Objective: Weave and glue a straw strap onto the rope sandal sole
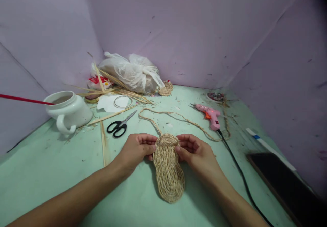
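A woven straw slipper (168,172), small and sole-shaped with coiled braid rows, is held just above the green table at the front middle. My left hand (138,150) pinches its upper left edge between thumb and fingers. On the opposite side, my right hand (195,150) grips the upper right edge the same way. From the top of the slipper runs a long braided straw cord (176,114), which loops back across the table and round to the right, near a pink glue gun (208,114). Fingertips behind the slipper are partly hidden.
Black-handled scissors (120,126) lie to the left. Farther left stands a white mug-like pot (68,109) with a red stick in it. Straw strips, a metal ring (123,101) and a white plastic bag (133,72) sit behind. A black cable (240,172) and dark flat slab (278,182) are right.
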Action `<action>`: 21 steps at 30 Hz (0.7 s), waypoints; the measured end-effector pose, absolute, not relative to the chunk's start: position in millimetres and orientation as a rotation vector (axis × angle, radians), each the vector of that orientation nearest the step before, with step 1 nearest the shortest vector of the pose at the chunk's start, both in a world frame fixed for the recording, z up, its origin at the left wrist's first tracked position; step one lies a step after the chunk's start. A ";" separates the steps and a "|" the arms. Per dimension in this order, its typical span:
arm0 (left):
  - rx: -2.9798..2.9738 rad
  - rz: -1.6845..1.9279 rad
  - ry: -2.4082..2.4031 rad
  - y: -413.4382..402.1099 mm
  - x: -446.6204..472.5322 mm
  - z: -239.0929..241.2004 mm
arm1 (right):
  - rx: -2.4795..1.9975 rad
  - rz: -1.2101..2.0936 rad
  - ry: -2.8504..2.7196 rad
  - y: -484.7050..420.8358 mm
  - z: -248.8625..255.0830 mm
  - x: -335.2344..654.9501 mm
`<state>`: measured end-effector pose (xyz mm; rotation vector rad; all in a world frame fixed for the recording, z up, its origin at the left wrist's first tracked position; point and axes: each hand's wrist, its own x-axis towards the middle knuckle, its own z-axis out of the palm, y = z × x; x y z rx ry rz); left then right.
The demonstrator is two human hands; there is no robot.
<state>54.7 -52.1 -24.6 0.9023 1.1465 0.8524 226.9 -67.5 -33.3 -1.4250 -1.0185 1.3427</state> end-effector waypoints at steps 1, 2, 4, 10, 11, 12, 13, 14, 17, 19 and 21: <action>0.912 0.858 1.153 -53.0 55.1 -23.5 | -1.420 1.349 -1.021 -67.5 -32.9 227.0; 0.921 0.863 1.155 -54.0 55.4 -22.5 | -1.412 1.356 -1.023 -67.6 -32.5 227.1; 0.934 0.868 1.151 -56.0 55.9 -20.6 | -1.398 1.372 -1.030 -68.2 -31.6 227.5; 0.952 0.881 1.112 -59.1 55.3 -16.0 | -1.374 1.383 -1.003 -69.9 -29.6 228.2; 0.959 0.878 1.097 -59.3 54.9 -15.4 | -1.365 1.392 -0.992 -69.8 -29.5 228.3; 0.968 0.877 1.085 -59.4 54.5 -14.9 | -1.356 1.400 -0.983 -69.7 -29.5 228.3; 0.976 0.878 1.074 -59.5 54.0 -14.4 | -1.348 1.405 -0.977 -69.5 -29.5 228.4; 0.982 0.880 1.067 -59.6 53.5 -14.0 | -1.344 1.407 -0.972 -69.4 -29.3 228.5; 0.980 0.878 1.074 -59.1 52.4 -13.4 | -1.349 1.395 -0.967 -69.6 -27.6 228.6; 0.971 0.872 1.099 -58.0 52.0 -13.7 | -1.360 1.375 -0.964 -70.5 -25.9 228.5; 0.966 0.872 1.127 -56.4 51.8 -14.9 | -1.366 1.379 -0.951 -71.8 -24.3 228.1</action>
